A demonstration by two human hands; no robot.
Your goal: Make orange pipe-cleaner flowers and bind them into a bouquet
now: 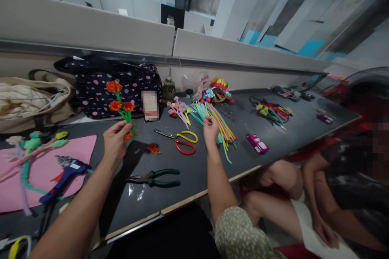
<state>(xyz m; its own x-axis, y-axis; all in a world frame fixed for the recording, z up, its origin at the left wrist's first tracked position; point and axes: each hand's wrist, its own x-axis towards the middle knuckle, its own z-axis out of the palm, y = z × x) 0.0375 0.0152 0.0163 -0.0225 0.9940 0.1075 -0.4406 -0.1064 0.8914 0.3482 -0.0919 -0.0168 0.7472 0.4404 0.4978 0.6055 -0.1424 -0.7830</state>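
Note:
My left hand (117, 139) is closed around the green stems of a small bunch of orange pipe-cleaner flowers (121, 105), held upright above the table. To the right, my right hand (210, 129) hovers at the heap of coloured pipe cleaners (223, 127), its fingers curled together. Whether anything is pinched in them I cannot make out. Between the hands lie scissors (178, 138) with one yellow and one red handle. Closer to me rest green-handled pliers (154, 178). Orange fuzzy scraps (153, 149) are scattered beside my left hand.
A blue glue gun (65, 180) and pipe-cleaner flowers lie on a pink sheet (82, 151) at left. Behind stand a polka-dot bag (91, 93), a phone (151, 105) and a jar (169, 88). A purple packet (257, 143) lies at right, near a seated person (337, 186).

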